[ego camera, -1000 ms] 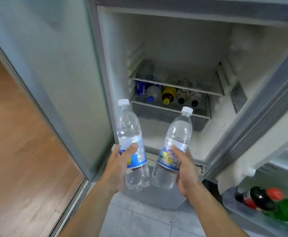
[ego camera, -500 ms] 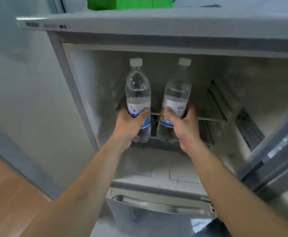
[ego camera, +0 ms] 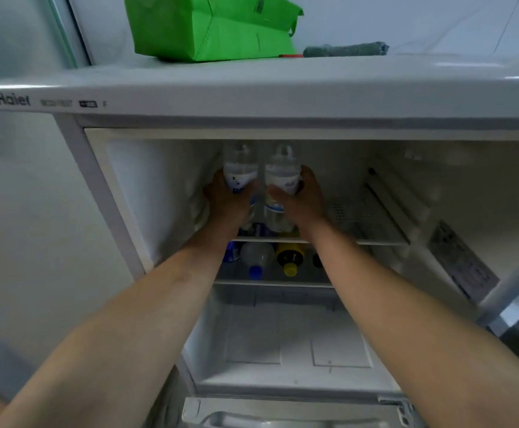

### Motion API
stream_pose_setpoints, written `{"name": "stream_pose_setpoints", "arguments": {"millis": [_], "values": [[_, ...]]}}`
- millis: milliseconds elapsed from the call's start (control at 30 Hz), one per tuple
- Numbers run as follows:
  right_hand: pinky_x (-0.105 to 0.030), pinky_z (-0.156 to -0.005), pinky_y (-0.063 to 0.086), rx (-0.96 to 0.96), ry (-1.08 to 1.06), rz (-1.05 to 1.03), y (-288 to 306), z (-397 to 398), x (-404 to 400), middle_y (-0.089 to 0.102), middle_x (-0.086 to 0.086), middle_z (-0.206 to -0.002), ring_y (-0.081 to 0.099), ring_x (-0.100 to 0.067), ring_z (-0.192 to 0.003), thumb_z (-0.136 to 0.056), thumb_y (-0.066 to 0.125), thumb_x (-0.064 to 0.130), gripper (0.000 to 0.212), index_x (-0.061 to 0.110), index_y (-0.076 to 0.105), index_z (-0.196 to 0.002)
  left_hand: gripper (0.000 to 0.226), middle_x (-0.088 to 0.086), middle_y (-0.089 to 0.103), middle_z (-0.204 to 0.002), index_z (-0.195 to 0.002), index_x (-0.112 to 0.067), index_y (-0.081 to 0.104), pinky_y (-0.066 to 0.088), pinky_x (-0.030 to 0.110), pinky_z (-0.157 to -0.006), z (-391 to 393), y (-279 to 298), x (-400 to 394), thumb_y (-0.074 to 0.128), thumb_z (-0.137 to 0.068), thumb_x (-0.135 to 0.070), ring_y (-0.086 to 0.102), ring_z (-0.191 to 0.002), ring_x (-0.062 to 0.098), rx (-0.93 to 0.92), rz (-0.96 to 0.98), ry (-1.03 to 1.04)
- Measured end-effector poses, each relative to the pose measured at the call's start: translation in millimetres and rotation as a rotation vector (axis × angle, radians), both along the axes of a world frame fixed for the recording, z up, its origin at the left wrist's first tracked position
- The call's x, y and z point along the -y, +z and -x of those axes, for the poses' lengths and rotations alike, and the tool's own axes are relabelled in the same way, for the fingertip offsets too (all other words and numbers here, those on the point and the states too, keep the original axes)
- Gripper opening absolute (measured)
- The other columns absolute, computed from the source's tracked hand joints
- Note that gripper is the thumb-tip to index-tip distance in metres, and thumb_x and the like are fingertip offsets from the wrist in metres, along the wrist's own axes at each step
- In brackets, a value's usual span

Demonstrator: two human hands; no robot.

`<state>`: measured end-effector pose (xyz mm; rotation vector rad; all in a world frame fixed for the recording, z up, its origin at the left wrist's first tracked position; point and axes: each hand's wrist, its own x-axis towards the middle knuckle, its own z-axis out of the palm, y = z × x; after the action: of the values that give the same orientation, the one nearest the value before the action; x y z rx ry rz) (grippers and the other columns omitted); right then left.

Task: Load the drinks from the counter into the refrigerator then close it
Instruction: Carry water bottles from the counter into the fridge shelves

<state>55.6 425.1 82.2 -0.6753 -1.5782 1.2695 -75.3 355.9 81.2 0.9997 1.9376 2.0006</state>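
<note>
Fridge (ego camera: 252, 100) stands open before us, a green bag (ego camera: 208, 26) on top. On its upper shelf (ego camera: 369, 239) we grip two upright bottles side by side: left hand (ego camera: 227, 202) round the left bottle (ego camera: 240, 168), right hand (ego camera: 301, 202) round the right bottle (ego camera: 282, 171).

Both bottles (ego camera: 240, 168) gripped in the hands are clear, glossy plastic with paper-like labels. Below the hands the shelf (ego camera: 375, 241) looks like thin wire. Above them, the bag (ego camera: 208, 29) looks matt woven cloth.
</note>
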Motion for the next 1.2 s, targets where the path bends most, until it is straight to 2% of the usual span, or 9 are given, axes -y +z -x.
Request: {"name": "stream_pose_setpoints", "arguments": {"millis": [167,300,400,533,667,800,867,1033,1200], "values": [[-0.015,-0.074,0.055,-0.023,0.026,0.015,-4,24,-12,0.067,0.001,-0.115,0.067,-0.001,-0.099,-0.081,0.082,0.020,0.056,0.014,0.052,-0.128,0.054,0.012,0.059,-0.130,-0.127,-0.014,0.058,0.053,0.038,-0.096,8,-2,-18,0.080,-0.081,-0.031,0.060,-0.116,0.024,-0.023,0.058,0.052],[-0.011,-0.071,0.053,-0.016,-0.005,0.032,-1,33,-23,0.067,0.006,-0.109,0.066,0.007,-0.091,-0.082,0.081,0.019,0.054,0.013,0.054,-0.127,0.050,0.010,0.064,-0.121,-0.123,-0.008,0.060,0.052,0.027,-0.084,13,-2,-25,0.081,-0.080,-0.023,0.060,-0.104,0.011,-0.107,0.022,0.078],[-0.007,-0.066,0.050,-0.049,-0.034,0.035,-4,34,-31,0.063,0.013,-0.103,0.063,0.016,-0.082,-0.084,0.078,0.012,0.047,0.014,0.053,-0.123,0.046,0.005,0.064,-0.114,-0.120,-0.005,0.061,0.053,0.026,-0.080,17,1,-29,0.081,-0.080,-0.016,0.064,-0.104,0.019,-0.100,0.016,0.056],[-0.008,-0.071,0.051,-0.069,-0.013,0.049,-5,31,-33,0.063,0.011,-0.110,0.063,0.015,-0.088,-0.082,0.080,0.013,0.056,0.016,0.049,-0.129,0.049,-0.004,0.058,-0.113,-0.124,-0.006,0.057,0.046,0.002,-0.071,8,3,-24,0.079,-0.081,-0.011,0.060,-0.105,0.011,-0.091,-0.048,0.064],[-0.025,-0.089,0.055,0.065,0.063,-0.018,-9,29,-29,0.061,0.004,-0.126,0.063,-0.003,-0.108,-0.081,0.081,0.013,0.069,0.016,0.043,-0.139,0.061,0.003,0.058,-0.135,-0.140,-0.018,0.044,0.051,0.036,-0.098,-5,-10,-12,0.072,-0.086,-0.019,0.058,-0.119,0.022,-0.104,0.113,0.092],[-0.035,-0.095,0.053,0.259,-0.019,-0.096,-10,26,-26,0.058,-0.004,-0.132,0.059,-0.019,-0.117,-0.079,0.082,0.026,0.071,0.016,0.045,-0.139,0.057,0.010,0.058,-0.134,-0.139,-0.017,0.047,0.051,0.045,-0.100,-7,-17,-5,0.071,-0.088,-0.026,0.058,-0.121,0.027,-0.144,0.231,0.107],[-0.038,-0.095,0.053,0.424,-0.114,-0.136,-14,23,-25,0.057,-0.010,-0.132,0.059,-0.024,-0.117,-0.075,0.083,0.038,0.073,0.018,0.048,-0.136,0.051,0.011,0.061,-0.129,-0.132,-0.015,0.051,0.052,0.044,-0.097,-13,-16,-4,0.072,-0.087,-0.025,0.059,-0.118,0.026,-0.087,0.235,0.127],[-0.026,-0.083,0.049,0.427,-0.110,-0.139,-18,24,-27,0.061,-0.006,-0.133,0.062,-0.023,-0.115,-0.080,0.081,0.031,0.069,0.019,0.045,-0.137,0.032,0.009,0.065,-0.118,-0.120,-0.015,0.056,0.055,0.041,-0.090,-25,-19,-14,0.066,-0.091,-0.021,0.064,-0.106,0.026,0.012,0.253,0.177],[-0.047,-0.098,0.052,0.474,-0.090,-0.039,-10,40,-37,0.053,-0.013,-0.138,0.055,-0.031,-0.123,-0.083,0.079,0.031,0.074,0.021,0.038,-0.143,0.020,0.004,0.066,-0.099,-0.110,-0.013,0.060,0.050,0.023,-0.068,-13,-19,-28,0.063,-0.089,-0.012,0.065,-0.097,0.024,0.000,0.232,0.158]]}}
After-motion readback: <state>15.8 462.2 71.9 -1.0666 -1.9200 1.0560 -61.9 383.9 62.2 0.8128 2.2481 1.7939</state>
